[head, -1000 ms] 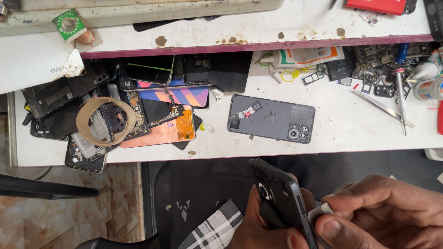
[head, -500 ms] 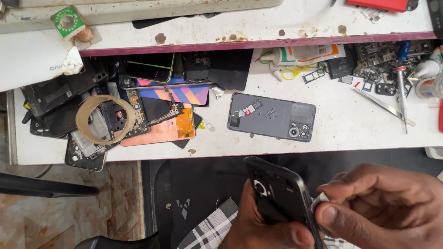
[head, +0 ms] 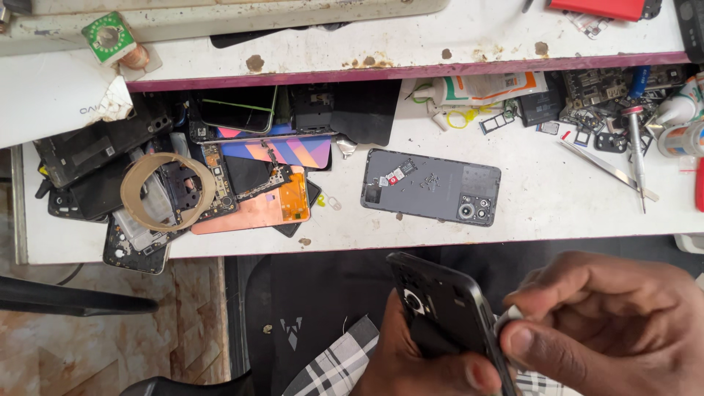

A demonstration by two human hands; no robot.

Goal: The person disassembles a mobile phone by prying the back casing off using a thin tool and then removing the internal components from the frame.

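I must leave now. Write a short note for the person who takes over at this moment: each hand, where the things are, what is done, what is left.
Left hand: holds the black phone frame from below, tilted on edge over the lap.
Right hand: pinches a small pale piece against the frame's right edge; what it is cannot be told.
On the white bench: grey back cover lying flat, screwdriver and tweezers at the right, tape ring on a pile of phone parts at the left.
Done: frame is off the bench.
Left: frame and back cover are still apart.
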